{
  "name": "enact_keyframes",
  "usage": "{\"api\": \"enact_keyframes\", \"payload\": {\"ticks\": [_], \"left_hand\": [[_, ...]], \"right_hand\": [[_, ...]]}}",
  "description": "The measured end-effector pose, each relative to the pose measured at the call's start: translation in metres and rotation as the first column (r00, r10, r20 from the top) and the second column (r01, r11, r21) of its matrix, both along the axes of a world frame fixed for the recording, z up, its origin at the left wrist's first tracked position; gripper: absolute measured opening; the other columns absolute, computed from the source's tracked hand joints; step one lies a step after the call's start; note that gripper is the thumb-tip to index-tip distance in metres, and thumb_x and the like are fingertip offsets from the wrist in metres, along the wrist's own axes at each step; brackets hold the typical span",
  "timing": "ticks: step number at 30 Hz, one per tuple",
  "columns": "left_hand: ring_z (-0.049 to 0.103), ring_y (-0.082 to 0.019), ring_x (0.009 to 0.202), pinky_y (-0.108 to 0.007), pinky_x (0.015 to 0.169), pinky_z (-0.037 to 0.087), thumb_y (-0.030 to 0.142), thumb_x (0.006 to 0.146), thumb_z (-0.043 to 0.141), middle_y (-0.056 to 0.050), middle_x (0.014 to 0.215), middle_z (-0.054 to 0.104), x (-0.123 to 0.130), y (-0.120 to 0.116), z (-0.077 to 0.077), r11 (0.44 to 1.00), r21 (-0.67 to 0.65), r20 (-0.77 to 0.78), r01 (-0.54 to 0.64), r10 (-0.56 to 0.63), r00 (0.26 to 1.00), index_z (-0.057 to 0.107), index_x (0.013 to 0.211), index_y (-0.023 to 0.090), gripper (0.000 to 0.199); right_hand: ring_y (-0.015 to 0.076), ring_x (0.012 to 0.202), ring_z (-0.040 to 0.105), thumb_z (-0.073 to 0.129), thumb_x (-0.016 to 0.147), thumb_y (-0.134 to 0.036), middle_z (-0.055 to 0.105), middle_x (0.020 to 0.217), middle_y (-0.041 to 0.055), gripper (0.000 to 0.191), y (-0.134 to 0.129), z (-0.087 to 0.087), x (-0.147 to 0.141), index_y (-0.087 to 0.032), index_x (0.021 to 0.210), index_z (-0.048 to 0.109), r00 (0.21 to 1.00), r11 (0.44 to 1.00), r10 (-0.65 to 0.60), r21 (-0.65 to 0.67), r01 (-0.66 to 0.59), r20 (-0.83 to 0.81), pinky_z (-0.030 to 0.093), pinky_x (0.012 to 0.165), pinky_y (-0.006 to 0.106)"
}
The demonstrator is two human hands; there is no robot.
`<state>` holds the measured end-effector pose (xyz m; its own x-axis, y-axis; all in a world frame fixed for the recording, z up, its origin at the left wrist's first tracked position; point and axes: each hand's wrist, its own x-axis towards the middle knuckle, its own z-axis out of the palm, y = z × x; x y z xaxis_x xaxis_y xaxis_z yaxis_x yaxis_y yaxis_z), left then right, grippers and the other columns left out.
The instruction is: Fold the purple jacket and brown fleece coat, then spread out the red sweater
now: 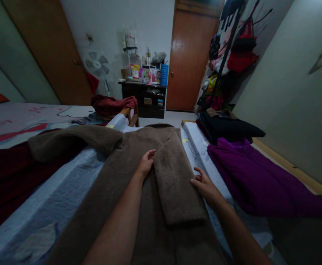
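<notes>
A brown fuzzy coat point(133, 176) lies spread out in front of me, running toward me past the bottom of the view. One sleeve point(177, 184) is folded in over its body; the other sleeve point(75, 138) stretches out to the left. My left hand point(147, 162) rests at the inner edge of the folded sleeve, its fingers extended and partly hidden by the cloth. At that sleeve's outer edge is my right hand point(203, 184), fingers apart, with the thumb side against the fabric. Neither hand appears to grip the coat.
Purple clothing point(265, 180) and a dark folded pile point(229, 125) lie on the right. Dark red cloth point(9, 176) covers part of the light blue bedding point(75, 180) at left. Farther back are a fan point(96, 64), a black cabinet point(130, 99) and a wooden door point(190, 59).
</notes>
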<state>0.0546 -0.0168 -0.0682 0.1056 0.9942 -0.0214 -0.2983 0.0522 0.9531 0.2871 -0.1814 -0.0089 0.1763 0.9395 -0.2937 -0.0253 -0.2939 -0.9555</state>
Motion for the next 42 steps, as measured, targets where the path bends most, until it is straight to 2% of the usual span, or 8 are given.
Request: {"api": "enact_keyframes", "payload": {"ticks": [8, 13, 21, 28, 30, 34, 37, 42], "left_hand": [[0.065, -0.019, 0.096, -0.030, 0.088, 0.050, 0.021, 0.064, 0.072, -0.007, 0.110, 0.069, 0.006, 0.000, -0.011, 0.991, 0.123, -0.217, 0.050, -0.022, 0.976, 0.062, 0.108, 0.017, 0.045], [0.063, -0.021, 0.098, -0.030, 0.088, 0.047, 0.017, 0.068, 0.068, -0.006, 0.102, 0.070, 0.012, 0.005, -0.009, 0.985, 0.165, -0.487, 0.043, 0.043, 0.873, 0.066, 0.096, 0.019, 0.028], [0.061, -0.024, 0.097, -0.029, 0.089, 0.042, 0.012, 0.069, 0.064, -0.006, 0.097, 0.070, 0.018, 0.021, 0.002, 0.978, 0.208, -0.636, 0.025, 0.116, 0.763, 0.069, 0.091, 0.023, 0.025], [0.060, -0.025, 0.100, -0.029, 0.092, 0.041, 0.017, 0.076, 0.057, -0.005, 0.101, 0.071, 0.018, 0.020, -0.005, 0.967, 0.253, -0.652, 0.005, 0.167, 0.740, 0.073, 0.088, 0.024, 0.021], [0.061, -0.025, 0.100, -0.030, 0.093, 0.042, 0.017, 0.075, 0.057, -0.005, 0.100, 0.071, 0.017, 0.020, -0.006, 0.963, 0.270, -0.642, 0.011, 0.172, 0.747, 0.073, 0.088, 0.024, 0.022], [0.062, -0.026, 0.099, -0.033, 0.093, 0.044, 0.019, 0.069, 0.063, -0.005, 0.100, 0.072, 0.010, 0.022, -0.007, 0.963, 0.255, -0.581, 0.090, 0.078, 0.810, 0.073, 0.090, 0.023, 0.023], [0.064, -0.024, 0.092, -0.032, 0.084, 0.048, 0.027, 0.068, 0.068, -0.006, 0.095, 0.073, 0.003, 0.028, -0.005, 0.990, 0.097, -0.421, 0.107, -0.056, 0.905, 0.072, 0.091, 0.021, 0.025], [0.065, -0.017, 0.074, -0.027, 0.068, 0.049, 0.050, 0.083, 0.054, -0.006, 0.086, 0.071, 0.001, 0.037, 0.002, 0.997, -0.072, -0.287, 0.037, -0.056, 0.956, 0.067, 0.102, 0.017, 0.040]], "right_hand": [[0.0223, 0.091, 0.067, 0.073, 0.064, -0.035, 0.067, 0.107, 0.0039, 0.081, -0.015, 0.012, -0.001, -0.027, 0.135, 0.034, 0.987, 0.995, 0.103, 0.016, -0.102, -0.123, 0.052, 0.084, 0.037], [0.0228, 0.093, 0.067, 0.073, 0.066, -0.035, 0.068, 0.106, 0.0036, 0.070, -0.017, 0.000, 0.005, -0.028, 0.129, 0.042, 0.985, 0.996, 0.088, 0.042, -0.083, -0.146, 0.052, 0.084, 0.037], [0.0207, 0.088, 0.066, 0.072, 0.069, -0.036, 0.066, 0.100, 0.0021, 0.070, -0.018, -0.015, 0.005, -0.026, 0.133, 0.043, 0.989, 0.997, 0.079, -0.005, -0.080, -0.128, 0.052, 0.079, 0.034], [0.0230, 0.093, 0.064, 0.072, 0.072, -0.037, 0.068, 0.101, 0.0051, 0.058, -0.012, -0.002, 0.019, -0.023, 0.126, 0.057, 0.945, 0.978, 0.196, 0.012, -0.207, 0.262, 0.050, 0.082, 0.034], [0.0229, 0.084, 0.064, 0.069, 0.075, -0.038, 0.069, 0.091, 0.0049, 0.044, 0.002, 0.006, 0.028, -0.021, 0.116, 0.063, 0.874, 0.969, 0.223, 0.002, -0.248, 0.431, 0.049, 0.077, 0.035], [0.0228, 0.084, 0.065, 0.065, 0.079, -0.034, 0.070, 0.088, 0.0051, 0.027, 0.050, 0.015, 0.038, -0.023, 0.103, 0.069, 0.771, 0.966, 0.072, 0.149, -0.212, 0.632, 0.048, 0.081, 0.035], [0.0235, 0.097, 0.064, 0.059, 0.083, -0.027, 0.070, 0.104, 0.0078, 0.026, 0.098, 0.016, 0.031, -0.021, 0.106, 0.069, 0.719, 0.945, 0.037, 0.209, -0.251, 0.694, 0.047, 0.091, 0.036], [0.0235, 0.136, 0.040, 0.047, 0.090, -0.024, 0.046, 0.146, 0.0154, 0.050, 0.169, 0.004, 0.004, -0.011, 0.138, 0.048, 0.564, 0.902, 0.000, 0.243, -0.356, 0.826, 0.029, 0.113, 0.038]]}}
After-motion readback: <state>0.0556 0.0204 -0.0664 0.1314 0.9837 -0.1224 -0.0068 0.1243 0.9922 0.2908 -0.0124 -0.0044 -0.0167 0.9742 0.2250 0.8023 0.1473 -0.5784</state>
